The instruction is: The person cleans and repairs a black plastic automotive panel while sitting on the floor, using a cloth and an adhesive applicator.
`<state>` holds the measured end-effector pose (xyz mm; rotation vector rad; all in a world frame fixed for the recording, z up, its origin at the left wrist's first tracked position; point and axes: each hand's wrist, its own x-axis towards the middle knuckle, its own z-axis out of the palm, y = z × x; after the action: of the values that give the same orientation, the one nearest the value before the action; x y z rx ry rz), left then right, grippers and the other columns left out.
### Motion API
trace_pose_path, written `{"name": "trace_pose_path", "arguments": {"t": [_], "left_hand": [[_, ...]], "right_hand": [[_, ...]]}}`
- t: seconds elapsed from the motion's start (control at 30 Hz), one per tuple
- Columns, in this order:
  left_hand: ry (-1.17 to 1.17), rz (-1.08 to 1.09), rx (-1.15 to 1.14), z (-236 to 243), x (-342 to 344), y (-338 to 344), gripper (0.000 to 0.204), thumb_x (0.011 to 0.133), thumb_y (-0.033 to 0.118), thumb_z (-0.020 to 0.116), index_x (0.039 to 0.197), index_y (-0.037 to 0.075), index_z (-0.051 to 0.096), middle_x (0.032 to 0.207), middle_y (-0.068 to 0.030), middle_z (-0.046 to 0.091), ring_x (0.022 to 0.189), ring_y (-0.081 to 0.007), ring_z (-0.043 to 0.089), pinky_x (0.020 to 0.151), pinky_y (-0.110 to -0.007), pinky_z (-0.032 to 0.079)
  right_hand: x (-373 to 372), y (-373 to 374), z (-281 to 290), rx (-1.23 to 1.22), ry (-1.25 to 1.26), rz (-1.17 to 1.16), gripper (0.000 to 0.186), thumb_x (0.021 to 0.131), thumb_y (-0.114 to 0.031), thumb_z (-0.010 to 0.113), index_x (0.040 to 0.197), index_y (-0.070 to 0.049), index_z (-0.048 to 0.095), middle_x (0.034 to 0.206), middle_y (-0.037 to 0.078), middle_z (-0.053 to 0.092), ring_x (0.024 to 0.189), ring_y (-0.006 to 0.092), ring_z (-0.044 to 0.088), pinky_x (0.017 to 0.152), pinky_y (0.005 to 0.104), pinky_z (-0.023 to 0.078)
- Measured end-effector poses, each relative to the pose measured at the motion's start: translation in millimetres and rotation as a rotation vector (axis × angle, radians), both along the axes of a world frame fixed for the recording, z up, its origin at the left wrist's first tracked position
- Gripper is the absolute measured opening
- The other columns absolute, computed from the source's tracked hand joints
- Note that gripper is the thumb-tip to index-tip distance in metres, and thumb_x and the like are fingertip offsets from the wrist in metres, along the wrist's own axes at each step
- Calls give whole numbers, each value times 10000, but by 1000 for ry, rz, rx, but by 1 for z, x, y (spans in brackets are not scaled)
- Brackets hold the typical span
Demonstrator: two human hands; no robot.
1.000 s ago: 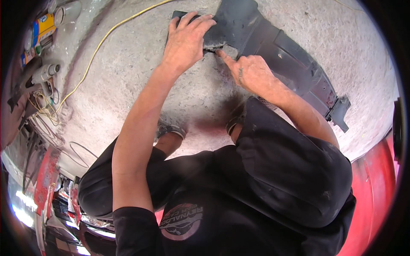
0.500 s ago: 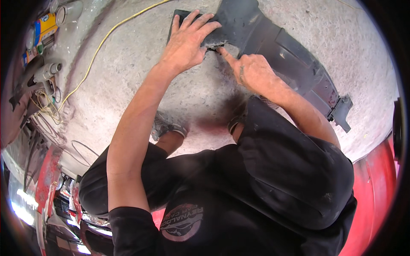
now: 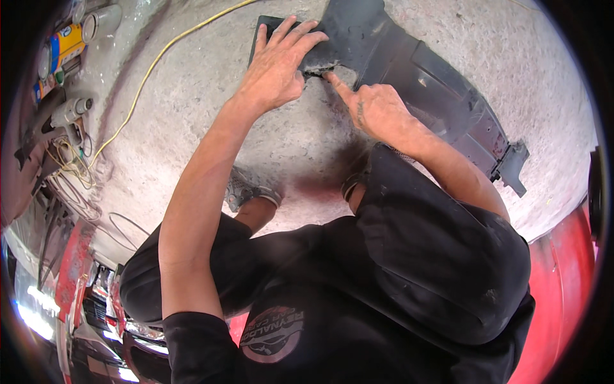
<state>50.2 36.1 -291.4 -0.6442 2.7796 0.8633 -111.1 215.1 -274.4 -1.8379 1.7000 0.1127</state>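
A dark grey, curved plastic car liner panel lies on the concrete floor, stretching from the top middle toward the right. My left hand rests open on its left end, fingers spread and palm down. Near that hand the panel's lower edge is ragged and broken. The outstretched index finger of my right hand touches or nearly touches this break, while its other fingers curl inward. I see nothing held in either hand.
A yellow cord runs along the floor at left, near a heat gun and a yellow and blue can. Red bodywork stands at lower right. My sandaled foot is below the panel.
My left hand has shifted very slightly left on the panel. The right index fingertip has moved a touch along the broken edge; the panel lies essentially the same.
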Motion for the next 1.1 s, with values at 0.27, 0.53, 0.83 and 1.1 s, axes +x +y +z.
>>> {"name": "trace_pose_path", "arguments": {"t": [0.27,0.53,0.83,1.1], "left_hand": [[4,-2,8,0,1,-1,769,789,-89,619,1482,219,486,1637,17,397,1570,-278,257,1298,-606,151],[24,4,22,-1,2,-2,752,794,-89,589,1478,203,482,1638,14,397,1571,-284,258,1290,-613,152],[44,-45,29,-4,2,-10,694,756,25,668,1420,135,496,1639,-89,376,1562,-332,262,1272,-624,149],[54,-19,40,1,1,-8,718,802,-64,584,1474,164,477,1634,-4,416,1569,-306,270,1277,-627,156]], "right_hand": [[-5,-12,22,97,-63,20,732,873,-86,596,1572,-9,395,710,165,710,644,323,721,633,422,579],[-12,-18,20,175,-106,-13,753,895,-121,624,1600,-89,363,773,205,691,733,363,712,683,471,580],[-28,-20,-4,144,-315,-52,770,916,-150,658,1613,-177,331,794,225,679,835,404,684,767,511,557],[-19,-18,2,184,-183,-44,800,909,-153,668,1620,-128,302,743,201,680,753,407,698,672,508,569]]}}
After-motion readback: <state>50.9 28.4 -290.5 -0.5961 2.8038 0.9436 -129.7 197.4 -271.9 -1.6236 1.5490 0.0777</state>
